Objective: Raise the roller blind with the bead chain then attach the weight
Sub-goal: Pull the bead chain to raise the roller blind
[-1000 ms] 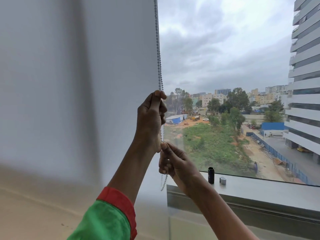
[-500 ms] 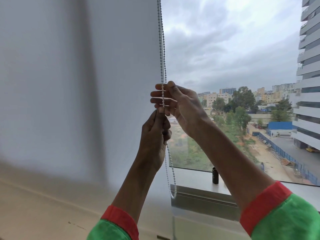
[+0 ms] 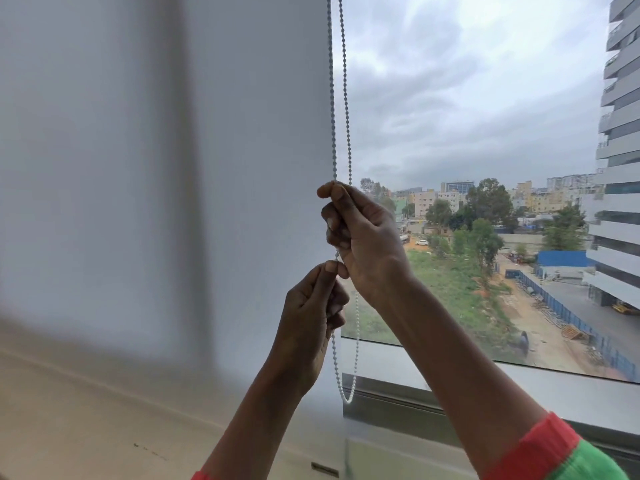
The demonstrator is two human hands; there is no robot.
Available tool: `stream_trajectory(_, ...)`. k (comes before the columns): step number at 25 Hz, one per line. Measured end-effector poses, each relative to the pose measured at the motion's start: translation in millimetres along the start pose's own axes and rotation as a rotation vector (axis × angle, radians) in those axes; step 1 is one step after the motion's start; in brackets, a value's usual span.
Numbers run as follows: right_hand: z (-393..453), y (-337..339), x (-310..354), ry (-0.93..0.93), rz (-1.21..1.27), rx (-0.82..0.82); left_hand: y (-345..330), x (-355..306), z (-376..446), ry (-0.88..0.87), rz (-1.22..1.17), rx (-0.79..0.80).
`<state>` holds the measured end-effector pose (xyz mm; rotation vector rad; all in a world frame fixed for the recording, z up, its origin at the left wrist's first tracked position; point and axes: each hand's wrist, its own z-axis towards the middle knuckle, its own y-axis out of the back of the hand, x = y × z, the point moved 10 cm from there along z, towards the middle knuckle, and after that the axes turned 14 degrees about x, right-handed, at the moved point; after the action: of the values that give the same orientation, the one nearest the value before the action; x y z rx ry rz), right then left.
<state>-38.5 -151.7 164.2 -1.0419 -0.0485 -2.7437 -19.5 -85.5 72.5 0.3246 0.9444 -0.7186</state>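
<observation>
While both hands work at the centre, blind [image 3: 156,168] fills the left half, from 12 o'clock down past 9, blurred, lower edge not clear. Chain [image 3: 343,98] drops from 12 o'clock in two strands along the blind's right edge, passes through both hands, ends in a loop [image 3: 348,396] at about 6 o'clock, hanging in front of the sill [image 3: 519,379].

Right hand [image 3: 367,244], just right of centre: fingers curled closed, thumb and forefinger pinched at the top where the strands enter the fist; at least one strand held, cannot tell whether both. Wrist and forearm run down toward 5 o'clock into a red-and-green sleeve [image 3: 554,455].

Left hand [image 3: 308,317], just below centre, under the right and touching it at the thumb tip: closed into a loose fist, thumb and forefinger pinched on the left strand where it leaves the right hand. That strand comes out again beneath the fist; the right strand hangs free just beside it at 3 o'clock of the knuckles.

Window [image 3: 485,133] fills the right half: cloudy sky from 12 to 3 o'clock, trees and low buildings near 3, a tall block [image 3: 620,168] at the far right edge, a blue fence and bare ground toward 4 o'clock.
</observation>
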Motion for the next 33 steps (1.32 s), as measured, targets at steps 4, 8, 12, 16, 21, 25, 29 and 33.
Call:
stream_trajectory(4,-6,9,-4,0.062,0.059,0.006,16,12,2,0.184,0.191,-0.066)
stream_trajectory(8,-5,0,-2,0.092,0.081,0.048,39,-24,23,0.137,0.265,-0.204)
stream_trajectory(12,-10,-6,-6,0.094,0.103,0.064,32,-78,52,-0.042,0.109,-0.164)
stream_trajectory(16,-22,-7,-26,0.044,0.113,0.065,16,-112,69,-0.147,0.059,-0.121)
stream_trajectory(21,-35,-6,-43,0.004,0.069,0.069,-3,-119,80,-0.154,-0.045,-0.012)
stream_trajectory(25,-48,3,-56,-0.040,0.029,0.059,-1,-114,79,-0.173,-0.039,-0.041)
stream_trajectory(29,-54,3,-71,-0.079,0.010,0.098,3,-101,70,-0.190,-0.022,-0.040)
stream_trajectory(33,-65,0,-99,-0.213,0.071,0.221,16,-82,47,-0.228,0.046,-0.106)
